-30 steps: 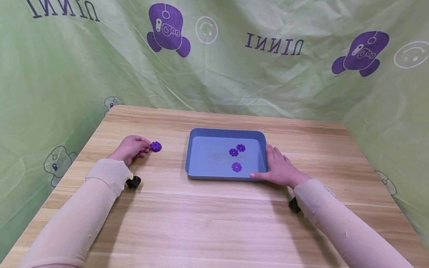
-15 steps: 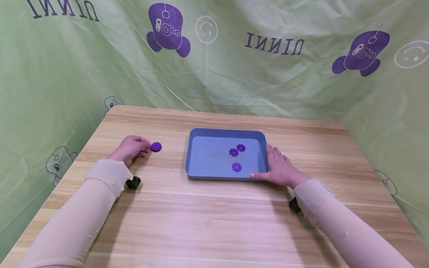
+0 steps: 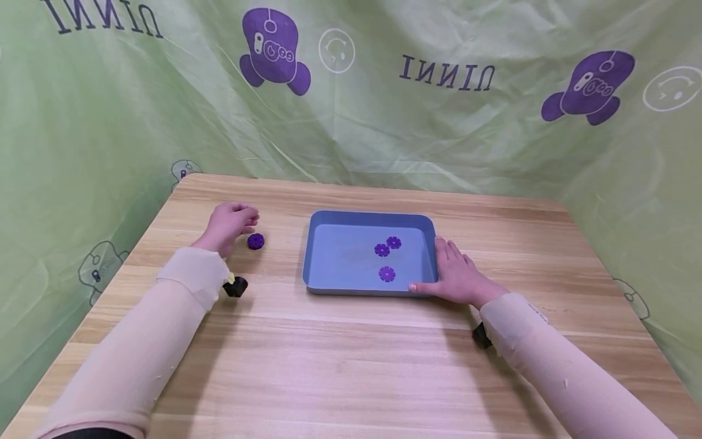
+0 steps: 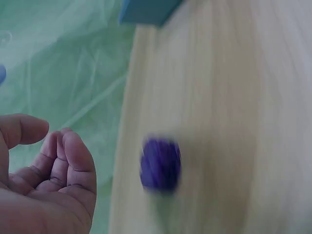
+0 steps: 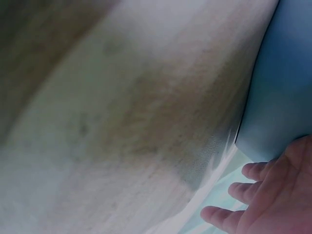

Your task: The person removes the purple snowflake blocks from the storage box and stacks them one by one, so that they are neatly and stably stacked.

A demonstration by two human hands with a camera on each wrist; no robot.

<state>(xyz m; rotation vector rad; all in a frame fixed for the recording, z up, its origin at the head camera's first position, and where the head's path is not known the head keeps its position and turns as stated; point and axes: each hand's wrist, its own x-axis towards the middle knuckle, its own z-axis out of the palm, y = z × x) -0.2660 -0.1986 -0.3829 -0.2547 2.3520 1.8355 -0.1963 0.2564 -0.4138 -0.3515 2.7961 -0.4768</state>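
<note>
My left hand (image 3: 229,223) is raised over the left part of the table, fingers loosely curved; the left wrist view shows a gap between thumb and fingertips with nothing in it. Just below it in the head view sits a small purple notched disc piece (image 3: 255,241), apart from the fingers. Blurred in the left wrist view, this purple piece (image 4: 161,165) looks thick, like discs put together. My right hand (image 3: 456,274) rests on the right side of the blue-grey tray (image 3: 351,291), straight fingers along its wall and thumb at the front rim. Three flat purple notched discs (image 3: 387,274) lie inside.
The wooden table (image 3: 340,360) reaches back to a green printed curtain (image 3: 362,134), which also hangs along both sides. A black wrist-worn device (image 3: 236,286) hangs under the left wrist, another black device (image 3: 482,336) under the right.
My left hand has moved up and slightly right, away from the purple piece beside its fingertips, which stays in place. The right hand, tray and discs have not moved.
</note>
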